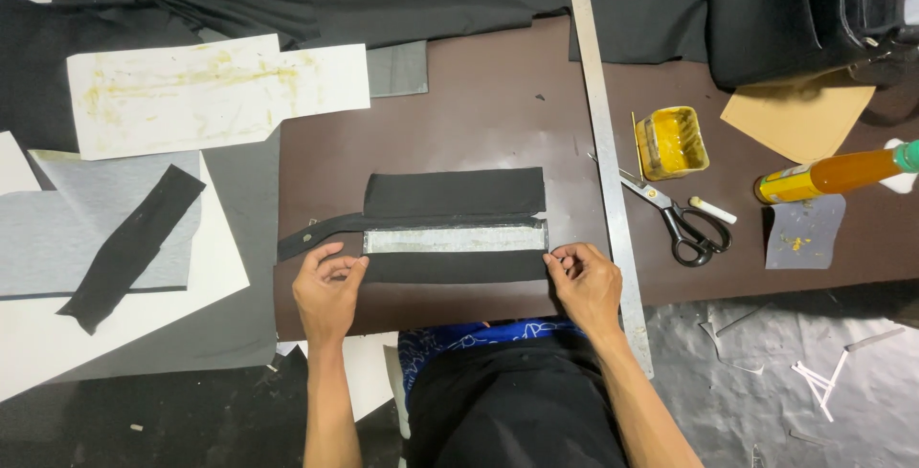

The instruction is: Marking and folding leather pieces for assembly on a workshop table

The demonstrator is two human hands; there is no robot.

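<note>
Left hand (327,291) and right hand (585,283) fingertips pinching ends of black folded fabric panel (454,227), long steel ruler (607,167) just right, black-handled scissors (682,221), yellow glue tin (671,143) beyond

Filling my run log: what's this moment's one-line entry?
left hand: pinching black fabric piece left end | right hand: pinching right end | scissors: idle

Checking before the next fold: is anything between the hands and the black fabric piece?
Nothing visible. The left hand and right hand already touch the ends of the fabric piece. The ruler lies just right of it, clear of both.
</note>
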